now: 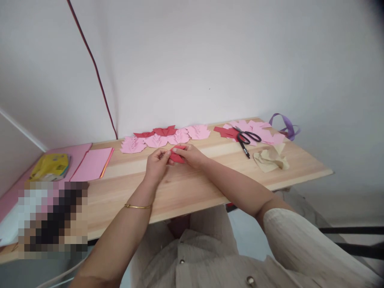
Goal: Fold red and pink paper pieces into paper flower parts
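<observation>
A small folded piece of red paper [177,157] is held between both hands over the middle of the wooden table [186,192]. My left hand [156,165] pinches its left end, fingers closed. My right hand [189,154] grips its top and right side, fingers curled on it. A thin gold bangle circles my left wrist. Just beyond the hands lies a row of folded pink and red paper shapes [165,138] along the wall.
Black scissors [248,137] and a pen [244,149] lie on pink and red sheets [264,132] at the right, with a beige crumpled cloth [270,159] and purple ribbon [286,126]. A pink paper stack [92,164] and yellow packet [49,167] sit at the left.
</observation>
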The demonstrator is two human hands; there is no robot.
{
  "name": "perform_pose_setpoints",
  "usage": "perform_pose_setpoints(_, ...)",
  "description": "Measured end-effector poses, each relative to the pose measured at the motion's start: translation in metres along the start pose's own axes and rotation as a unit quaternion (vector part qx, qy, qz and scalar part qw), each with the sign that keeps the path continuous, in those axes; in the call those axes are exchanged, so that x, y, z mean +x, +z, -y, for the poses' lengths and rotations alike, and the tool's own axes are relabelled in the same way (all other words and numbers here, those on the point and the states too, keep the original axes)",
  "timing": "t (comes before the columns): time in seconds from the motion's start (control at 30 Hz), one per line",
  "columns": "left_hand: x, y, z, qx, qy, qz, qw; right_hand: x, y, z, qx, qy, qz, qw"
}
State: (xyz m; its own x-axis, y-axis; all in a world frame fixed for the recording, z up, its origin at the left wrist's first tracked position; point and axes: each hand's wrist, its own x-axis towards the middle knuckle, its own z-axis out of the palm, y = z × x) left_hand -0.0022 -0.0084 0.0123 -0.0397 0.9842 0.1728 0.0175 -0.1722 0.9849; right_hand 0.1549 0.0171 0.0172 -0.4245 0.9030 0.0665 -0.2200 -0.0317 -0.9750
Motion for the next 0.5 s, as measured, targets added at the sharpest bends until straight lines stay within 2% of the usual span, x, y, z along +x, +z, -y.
perform_pose_setpoints(0.1, 0.0020, 0.0016, 0.0009, -0.074, -0.020, -0.031, 0.997, 0.0010, 0.0003, 0.0002, -0.024, 0.006, 0.038, 0.999)
perform_pose_setpoints(0.17, 0.0024, 0.0027, -0.0010, -0.127, -0.039, -0.036, 0.991, 0.0015, 0.0003, -0.0006, -0.046, -0.006, 0.040, 0.998)
perform_pose_setpoints(0.33, 0.0006, 0.0028, -0.0071, -0.208, -0.109, 0.011, 0.972, 0.0030, -0.0032, -0.0028, -0.065, -0.035, -0.003, 0.997)
perform_pose_setpoints(0.5, -0.0014, 0.0003, -0.0078, -0.171, -0.121, 0.060, 0.976, 0.0028, -0.0060, -0.0010, -0.085, -0.041, -0.044, 0.995)
